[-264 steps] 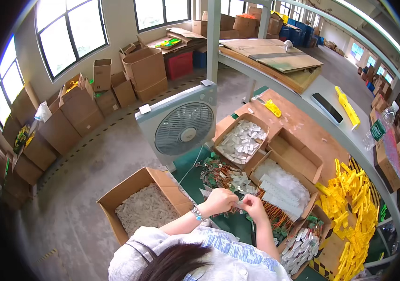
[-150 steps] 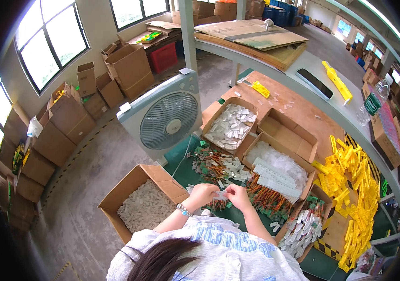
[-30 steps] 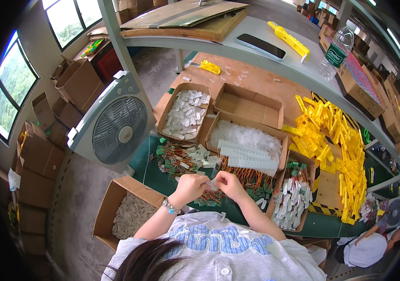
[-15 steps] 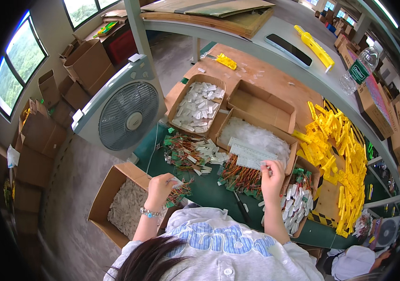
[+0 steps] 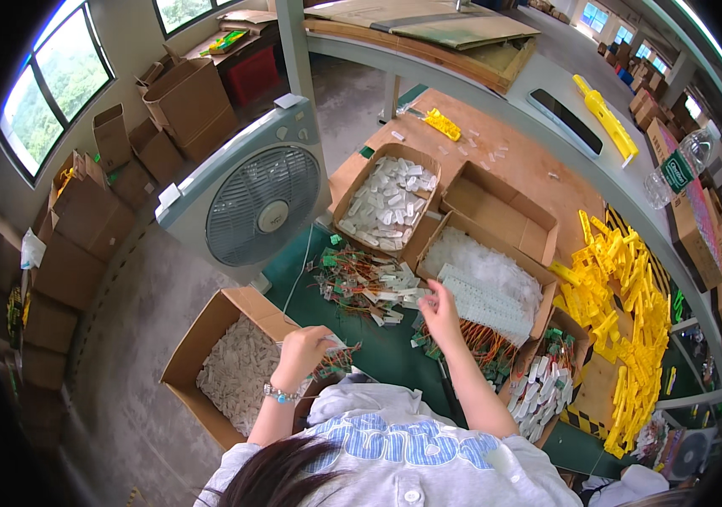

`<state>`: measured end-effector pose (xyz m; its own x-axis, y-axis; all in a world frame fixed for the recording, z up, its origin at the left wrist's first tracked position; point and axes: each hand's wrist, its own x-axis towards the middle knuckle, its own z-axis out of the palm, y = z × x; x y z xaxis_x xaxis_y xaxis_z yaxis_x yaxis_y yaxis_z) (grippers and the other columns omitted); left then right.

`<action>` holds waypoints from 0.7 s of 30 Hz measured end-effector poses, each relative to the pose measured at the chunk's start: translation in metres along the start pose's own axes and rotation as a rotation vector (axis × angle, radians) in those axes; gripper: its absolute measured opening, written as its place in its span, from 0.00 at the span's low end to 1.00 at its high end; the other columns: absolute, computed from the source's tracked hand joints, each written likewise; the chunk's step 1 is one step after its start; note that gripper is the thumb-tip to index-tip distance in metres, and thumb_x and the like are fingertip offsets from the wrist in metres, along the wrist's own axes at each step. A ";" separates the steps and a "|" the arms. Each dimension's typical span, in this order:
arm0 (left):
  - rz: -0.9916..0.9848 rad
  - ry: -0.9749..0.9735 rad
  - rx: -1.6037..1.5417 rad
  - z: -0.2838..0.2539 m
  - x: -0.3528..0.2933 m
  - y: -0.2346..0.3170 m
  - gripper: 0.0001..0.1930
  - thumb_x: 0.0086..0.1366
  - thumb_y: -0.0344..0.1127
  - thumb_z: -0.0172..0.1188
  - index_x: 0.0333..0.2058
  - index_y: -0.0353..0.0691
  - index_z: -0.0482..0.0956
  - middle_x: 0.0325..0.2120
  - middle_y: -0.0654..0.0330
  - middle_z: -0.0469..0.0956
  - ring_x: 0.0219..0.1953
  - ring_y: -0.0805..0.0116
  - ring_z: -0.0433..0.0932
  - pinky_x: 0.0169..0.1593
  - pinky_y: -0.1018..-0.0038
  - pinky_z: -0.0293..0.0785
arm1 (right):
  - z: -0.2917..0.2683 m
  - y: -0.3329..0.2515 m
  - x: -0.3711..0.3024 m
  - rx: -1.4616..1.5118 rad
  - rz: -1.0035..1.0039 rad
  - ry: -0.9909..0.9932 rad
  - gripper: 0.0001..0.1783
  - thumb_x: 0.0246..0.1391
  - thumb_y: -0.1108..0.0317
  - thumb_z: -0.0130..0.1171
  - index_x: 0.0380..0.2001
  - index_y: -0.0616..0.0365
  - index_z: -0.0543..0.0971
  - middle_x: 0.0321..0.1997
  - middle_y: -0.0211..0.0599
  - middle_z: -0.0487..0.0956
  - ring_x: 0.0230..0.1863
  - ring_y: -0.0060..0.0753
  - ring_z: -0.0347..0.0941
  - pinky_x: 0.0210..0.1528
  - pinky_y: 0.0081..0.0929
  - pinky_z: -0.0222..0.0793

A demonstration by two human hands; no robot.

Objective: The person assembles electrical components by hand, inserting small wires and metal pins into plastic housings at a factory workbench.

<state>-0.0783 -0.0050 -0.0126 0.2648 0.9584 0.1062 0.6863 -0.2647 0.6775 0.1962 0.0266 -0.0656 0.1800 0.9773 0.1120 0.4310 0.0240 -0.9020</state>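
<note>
My left hand [image 5: 300,355] is closed in a pinch on a small white wired piece [image 5: 337,345], with red and green wires trailing beside it. To the right, my right hand [image 5: 439,314] has its fingertips apart, at the edge of a pile of white pieces with wires and green boards [image 5: 369,283]. Whether those fingertips touch a piece is too small to tell. A pale, ruled strip sheet [image 5: 483,306] lies across a box of clear plastic pieces [image 5: 492,253]. Orange and red wires [image 5: 488,342] stick out below the sheet.
An open carton of whitish pieces [image 5: 238,372] stands left of my left arm. Beyond the piles are a box of white pieces [image 5: 388,198], a cardboard tray [image 5: 500,203] and a fan [image 5: 264,203]. Yellow plastic parts [image 5: 631,329] and a box of wired white pieces [image 5: 547,372] lie right.
My right hand has left the ruled sheet and moved left to the wired pile. My left hand keeps its pinch on the white piece. The whole view has shifted slightly.
</note>
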 end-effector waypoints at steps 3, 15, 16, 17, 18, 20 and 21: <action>-0.048 -0.055 -0.097 0.015 0.012 0.022 0.14 0.48 0.31 0.60 0.34 0.40 0.69 0.21 0.55 0.76 0.26 0.57 0.76 0.28 0.68 0.70 | 0.009 -0.052 -0.026 0.108 -0.035 -0.455 0.19 0.48 0.66 0.57 0.43 0.62 0.71 0.42 0.42 0.71 0.39 0.31 0.71 0.39 0.25 0.68; 0.222 -0.163 -0.175 0.062 0.025 0.065 0.15 0.48 0.36 0.62 0.33 0.40 0.69 0.21 0.54 0.76 0.25 0.57 0.76 0.27 0.68 0.70 | -0.011 -0.042 -0.064 0.034 -0.054 -0.125 0.05 0.41 0.78 0.59 0.25 0.65 0.74 0.23 0.36 0.75 0.25 0.22 0.70 0.29 0.20 0.66; 0.209 -0.189 -0.203 0.063 0.027 0.067 0.11 0.49 0.37 0.62 0.30 0.40 0.73 0.20 0.55 0.76 0.25 0.57 0.76 0.28 0.67 0.70 | -0.011 -0.039 -0.068 0.042 -0.051 -0.070 0.05 0.41 0.78 0.59 0.25 0.65 0.74 0.23 0.36 0.74 0.24 0.22 0.70 0.28 0.20 0.66; 0.224 -0.189 -0.203 0.064 0.028 0.067 0.11 0.49 0.37 0.62 0.30 0.40 0.73 0.20 0.55 0.76 0.25 0.57 0.76 0.28 0.67 0.70 | -0.012 -0.037 -0.070 0.050 -0.048 -0.015 0.05 0.41 0.79 0.59 0.25 0.65 0.74 0.23 0.36 0.74 0.24 0.23 0.70 0.28 0.20 0.66; 0.247 -0.197 -0.139 0.065 0.027 0.067 0.10 0.49 0.37 0.61 0.29 0.41 0.74 0.20 0.55 0.76 0.25 0.57 0.76 0.28 0.67 0.70 | -0.013 -0.036 -0.072 0.050 -0.050 -0.002 0.05 0.41 0.79 0.59 0.25 0.65 0.74 0.23 0.36 0.74 0.24 0.23 0.70 0.28 0.20 0.66; 0.306 -0.154 -0.056 0.068 0.029 0.071 0.08 0.48 0.36 0.60 0.27 0.42 0.76 0.21 0.56 0.76 0.25 0.57 0.76 0.28 0.67 0.71 | -0.017 -0.035 -0.075 0.088 -0.018 -0.024 0.05 0.41 0.78 0.59 0.25 0.64 0.74 0.24 0.36 0.75 0.24 0.24 0.71 0.28 0.20 0.66; 0.314 -0.160 -0.052 0.070 0.028 0.073 0.08 0.48 0.36 0.60 0.27 0.42 0.76 0.21 0.56 0.76 0.25 0.57 0.76 0.28 0.67 0.71 | -0.018 -0.036 -0.076 0.092 -0.017 -0.014 0.05 0.41 0.78 0.59 0.25 0.64 0.74 0.24 0.36 0.75 0.24 0.24 0.71 0.28 0.20 0.66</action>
<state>0.0267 -0.0051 -0.0108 0.5631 0.8011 0.2030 0.5201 -0.5345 0.6662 0.1832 -0.0525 -0.0339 0.1610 0.9794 0.1222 0.3510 0.0590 -0.9345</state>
